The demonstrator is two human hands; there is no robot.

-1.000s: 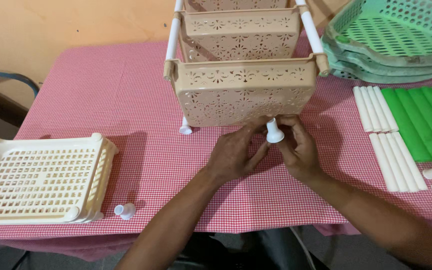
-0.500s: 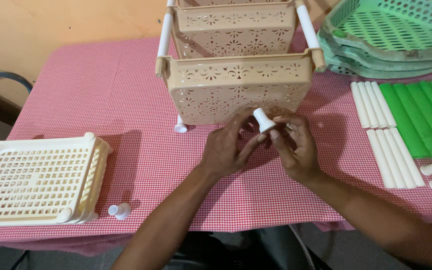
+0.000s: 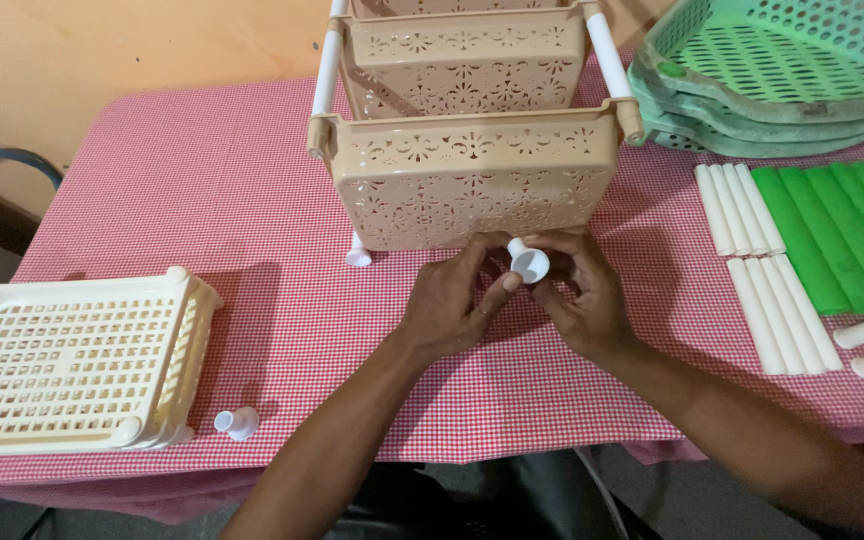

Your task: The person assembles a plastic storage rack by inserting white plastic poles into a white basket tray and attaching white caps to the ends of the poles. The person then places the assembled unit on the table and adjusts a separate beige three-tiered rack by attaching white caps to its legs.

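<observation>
Carefully, with both hands' [image 3: 522, 295] grip pinching the white foot cap [image 3: 529, 264], align it squarely under the beige rack's [image 3: 477, 185] corner post.

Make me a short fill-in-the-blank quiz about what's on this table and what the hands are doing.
1. Both hands, left hand and right hand, hold a small ____ plastic foot cap.
2. The tablecloth is checked red and ____.
3. The stacked baskets at the far right are ____.
4. A spare foot cap lies beside the ____ basket.

Missing words: white; white; green; cream
</observation>
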